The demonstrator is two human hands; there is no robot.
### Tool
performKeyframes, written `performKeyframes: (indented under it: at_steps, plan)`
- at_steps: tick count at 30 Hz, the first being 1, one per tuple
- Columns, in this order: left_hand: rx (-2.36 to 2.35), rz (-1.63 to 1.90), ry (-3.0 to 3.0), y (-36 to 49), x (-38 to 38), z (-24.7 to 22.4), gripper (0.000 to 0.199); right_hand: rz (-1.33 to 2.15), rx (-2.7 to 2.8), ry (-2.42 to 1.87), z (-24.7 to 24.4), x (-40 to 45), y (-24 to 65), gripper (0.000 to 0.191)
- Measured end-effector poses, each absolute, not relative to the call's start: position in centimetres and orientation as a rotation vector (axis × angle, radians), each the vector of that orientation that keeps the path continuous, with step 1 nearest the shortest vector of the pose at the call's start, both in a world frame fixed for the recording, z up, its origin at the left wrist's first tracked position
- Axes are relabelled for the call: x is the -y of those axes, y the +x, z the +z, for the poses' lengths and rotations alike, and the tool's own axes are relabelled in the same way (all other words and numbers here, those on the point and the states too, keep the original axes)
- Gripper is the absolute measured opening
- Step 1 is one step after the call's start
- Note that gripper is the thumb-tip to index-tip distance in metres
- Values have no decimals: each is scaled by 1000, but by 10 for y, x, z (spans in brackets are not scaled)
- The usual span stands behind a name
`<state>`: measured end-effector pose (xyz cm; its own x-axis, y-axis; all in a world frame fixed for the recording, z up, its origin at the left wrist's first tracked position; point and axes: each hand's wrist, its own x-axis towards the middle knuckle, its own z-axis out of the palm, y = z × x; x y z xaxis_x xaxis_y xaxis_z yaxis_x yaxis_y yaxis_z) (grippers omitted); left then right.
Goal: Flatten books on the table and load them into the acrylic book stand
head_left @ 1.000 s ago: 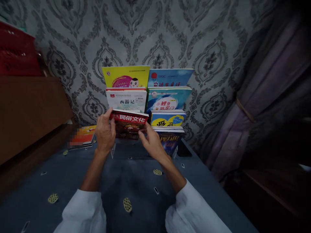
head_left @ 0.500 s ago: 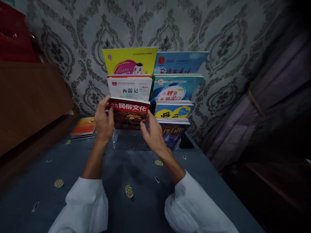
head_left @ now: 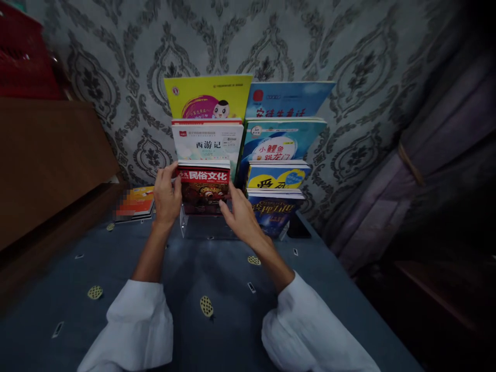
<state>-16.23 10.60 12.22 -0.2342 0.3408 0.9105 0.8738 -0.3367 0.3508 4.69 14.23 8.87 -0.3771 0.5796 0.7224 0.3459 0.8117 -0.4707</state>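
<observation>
A red and dark book stands upright in the left column of a clear stepped rack. My left hand grips its left edge, thumb in front and fingers at the top corner. At its right edge is my right hand, thumb on the cover side and fingers along the edge. Behind it rise a white book and a yellow-green book. The right column holds a blue book, a teal book, a blue and yellow book and a dark blue book.
Orange booklets lie on the blue patterned tablecloth at the left, near a brown wooden box. A dark flat object sits right of the rack. Patterned wall behind, a tied curtain at the right.
The red book has dropped slightly and shifted back, now showing its page tops and standing straighter. My right hand has moved a little left and down along with it.
</observation>
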Motion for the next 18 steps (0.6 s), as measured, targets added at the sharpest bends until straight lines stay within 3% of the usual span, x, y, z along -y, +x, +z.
performKeyframes:
  at_steps: [18]
  plan:
    - [1483, -1680, -1603, -159, -116, 108, 46, 456, 1936, -674, 81, -148, 42, 69]
